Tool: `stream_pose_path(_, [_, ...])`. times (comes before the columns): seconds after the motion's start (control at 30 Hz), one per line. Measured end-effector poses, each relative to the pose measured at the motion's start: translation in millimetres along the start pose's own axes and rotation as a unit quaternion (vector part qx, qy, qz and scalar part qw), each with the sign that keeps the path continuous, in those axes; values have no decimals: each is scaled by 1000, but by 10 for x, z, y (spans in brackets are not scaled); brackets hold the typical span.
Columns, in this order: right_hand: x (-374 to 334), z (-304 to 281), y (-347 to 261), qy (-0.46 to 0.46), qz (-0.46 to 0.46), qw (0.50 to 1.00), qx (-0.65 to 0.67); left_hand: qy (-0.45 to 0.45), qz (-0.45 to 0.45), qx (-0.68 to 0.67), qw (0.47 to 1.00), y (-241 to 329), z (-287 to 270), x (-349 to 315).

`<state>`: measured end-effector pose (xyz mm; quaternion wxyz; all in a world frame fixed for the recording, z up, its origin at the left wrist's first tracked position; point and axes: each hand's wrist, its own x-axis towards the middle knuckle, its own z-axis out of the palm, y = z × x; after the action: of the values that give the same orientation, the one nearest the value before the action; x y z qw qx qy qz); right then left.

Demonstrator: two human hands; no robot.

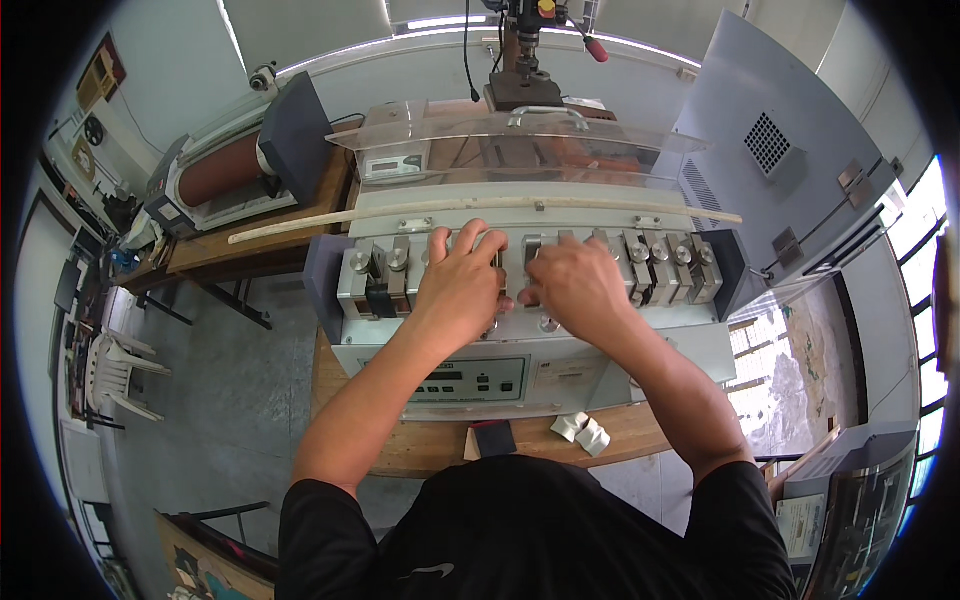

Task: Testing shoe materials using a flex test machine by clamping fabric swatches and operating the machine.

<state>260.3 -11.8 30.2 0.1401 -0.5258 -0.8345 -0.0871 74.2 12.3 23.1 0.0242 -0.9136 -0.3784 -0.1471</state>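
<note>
A grey bench machine [640, 330] carries a row of metal clamps [398, 258] with round knobs on top. Over the middle of this row, my left hand [460, 285] has its fingers spread across the far side and its thumb at the front, around a metal clamp mostly hidden under it. Just to its right, my right hand [583, 285] is curled with fingertips and thumb drawn together beside another upright clamp piece [534, 243]. What lies between those fingers is hidden. Strips of dark material [379, 300] are held in clamps at the left end.
A clear hinged cover [480, 140] stands raised behind the clamps, with a long pale rod [350, 216] in front of it. Crumpled white pieces [583, 432] and a dark square piece [492, 438] lie on the wooden table [420, 450]. A drum machine [225, 170] stands at left.
</note>
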Motion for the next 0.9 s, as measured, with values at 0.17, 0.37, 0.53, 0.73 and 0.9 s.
stream_pose_path(0.17, [96,-129,-83,-50,-96,992,-69,-16,9,-3,1000,-20,-41,30])
stream_pose_path(0.37, [-91,-319,-25,65,-45,995,68,-33,11,-12,999,-13,-45,4])
stream_pose_path(0.53, [-477,-519,83,1,58,982,181,-24,-10,-28,999,-44,-25,-30])
stream_pose_path(0.73, [-744,-354,192,-43,80,991,93,-12,5,-25,1000,-45,-129,32])
stream_pose_path(0.9, [-778,-179,188,-24,49,997,51,-15,-2,-25,1000,-61,-184,-3])
